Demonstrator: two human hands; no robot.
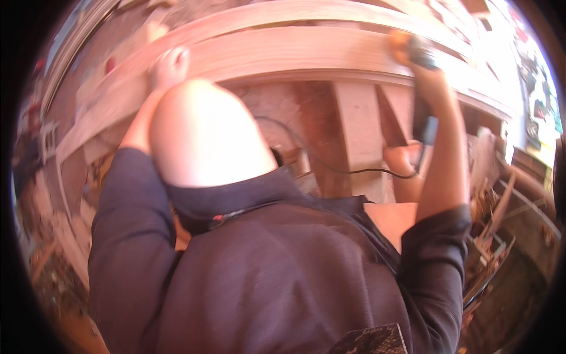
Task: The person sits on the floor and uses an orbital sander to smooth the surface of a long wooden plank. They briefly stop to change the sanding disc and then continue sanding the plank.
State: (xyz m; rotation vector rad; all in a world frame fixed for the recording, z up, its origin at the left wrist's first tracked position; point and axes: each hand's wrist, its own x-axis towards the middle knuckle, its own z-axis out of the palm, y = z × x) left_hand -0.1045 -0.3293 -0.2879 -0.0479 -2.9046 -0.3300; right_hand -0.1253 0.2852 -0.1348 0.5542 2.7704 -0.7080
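Note:
My right hand (429, 74) is wrapped around a corded power tool (420, 52) with a dark body and a rounded orange head. The head sits on or just over the right part of a wide wooden board (283, 52); its working face is hidden. From the tool's lower end a black cord (365, 170) loops left beneath the board. At the board's left part, my left hand (170, 66) lies with bent fingers against the wood, seemingly gripping it. Blur hides the fingertips.
My raised left knee (206, 133) stands close to the board, beside my left forearm. A bare foot (401, 156) rests near the cord. Beneath the board is an upright wooden piece (358, 121). Another long board (265, 15) lies beyond. Wood scraps (492, 230) clutter the right.

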